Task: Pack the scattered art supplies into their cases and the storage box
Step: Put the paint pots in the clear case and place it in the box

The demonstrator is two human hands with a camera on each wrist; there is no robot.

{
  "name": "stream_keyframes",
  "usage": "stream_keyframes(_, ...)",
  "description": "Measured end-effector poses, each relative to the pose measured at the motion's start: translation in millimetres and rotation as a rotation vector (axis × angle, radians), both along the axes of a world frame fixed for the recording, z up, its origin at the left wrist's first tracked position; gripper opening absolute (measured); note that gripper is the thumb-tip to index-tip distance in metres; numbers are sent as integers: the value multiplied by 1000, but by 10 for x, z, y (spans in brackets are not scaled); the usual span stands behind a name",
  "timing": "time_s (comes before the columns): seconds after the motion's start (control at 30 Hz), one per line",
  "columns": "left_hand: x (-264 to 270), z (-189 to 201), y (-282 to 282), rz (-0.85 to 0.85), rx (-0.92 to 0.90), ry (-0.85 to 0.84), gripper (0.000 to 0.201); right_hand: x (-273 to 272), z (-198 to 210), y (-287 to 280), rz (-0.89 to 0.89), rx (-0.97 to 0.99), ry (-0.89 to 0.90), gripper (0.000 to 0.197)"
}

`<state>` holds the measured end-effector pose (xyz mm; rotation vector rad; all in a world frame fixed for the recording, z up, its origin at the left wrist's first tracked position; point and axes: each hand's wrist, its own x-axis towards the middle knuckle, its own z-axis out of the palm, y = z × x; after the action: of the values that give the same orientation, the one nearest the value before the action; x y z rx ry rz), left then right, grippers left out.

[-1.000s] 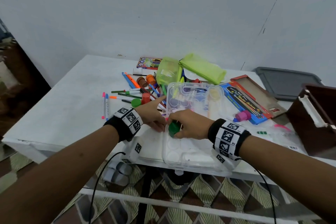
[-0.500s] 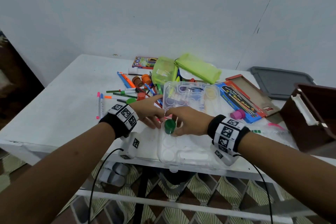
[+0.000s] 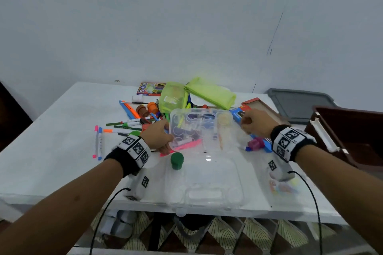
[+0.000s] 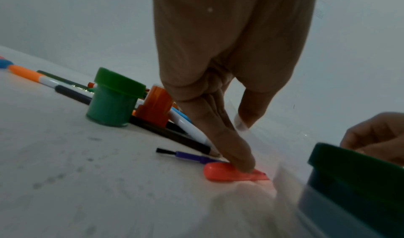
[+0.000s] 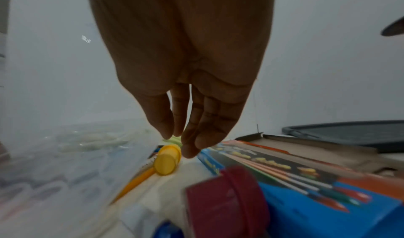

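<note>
Dark green paint pot (image 3: 176,160) upright in clear case (image 3: 217,188), apparently.

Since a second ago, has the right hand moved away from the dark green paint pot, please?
Yes. The right hand has left the dark green paint pot standing in the clear case and gone right and farther back, above the blue pencil box.

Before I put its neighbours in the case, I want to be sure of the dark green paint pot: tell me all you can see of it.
The dark green paint pot is a small round jar with a wider, darker green cap, plastic by its look. The cap is on. It stands upright in the near half of the open clear case, at its left far corner, apparently in a round well. No hand touches it: the left hand is just beyond it at the lid's edge.
</note>
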<state>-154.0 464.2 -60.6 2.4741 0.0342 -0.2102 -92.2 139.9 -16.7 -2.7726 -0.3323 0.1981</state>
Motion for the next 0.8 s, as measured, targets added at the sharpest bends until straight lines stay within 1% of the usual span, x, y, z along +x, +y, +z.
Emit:
stream_keyframes(0.07, 20, -1, 30, 14, 5, -16, 27, 47, -91, -13, -7, -2, 61, 6)
stream_keyframes(0.1, 31, -6, 43, 22, 11, -33, 27, 72, -141, -4, 2, -12, 80, 8)
stream_keyframes(0.17, 53, -8, 51, 43, 29, -71, 28, 123, -224, 15, 28, -62, 99, 16)
stream_keyframes(0.27, 78, -21, 56, 87, 43, -98, 25, 194, -314, 43, 70, -126, 127, 24)
stream_keyframes(0.37, 106, -41, 52, 107, 62, -101, 22, 244, -331, 56, 64, -164, 72, 30)
stream_keyframes(0.43, 110, -29, 46, 107, 65, -98, 22, 261, -295, 71, 58, -130, 31, 39)
stream_keyframes(0.5, 112, -16, 50, 115, 53, -85, 22, 265, -252, 105, 103, -94, 27, 52)
stream_keyframes(0.53, 111, -12, 52, 118, 50, -77, 22, 263, -243, 129, 138, -99, 31, 55)
stream_keyframes(0.63, 124, -5, 64, 111, 51, -50, 22, 276, -246, 210, 167, -146, 57, 48)
stream_keyframes(0.73, 144, 0, 70, 108, 37, -21, 26, 241, -186, 272, 153, -95, 51, 34)
stream_keyframes(0.8, 145, 4, 71, 116, 14, 3, 27, 234, -173, 284, 161, -83, 20, 29)
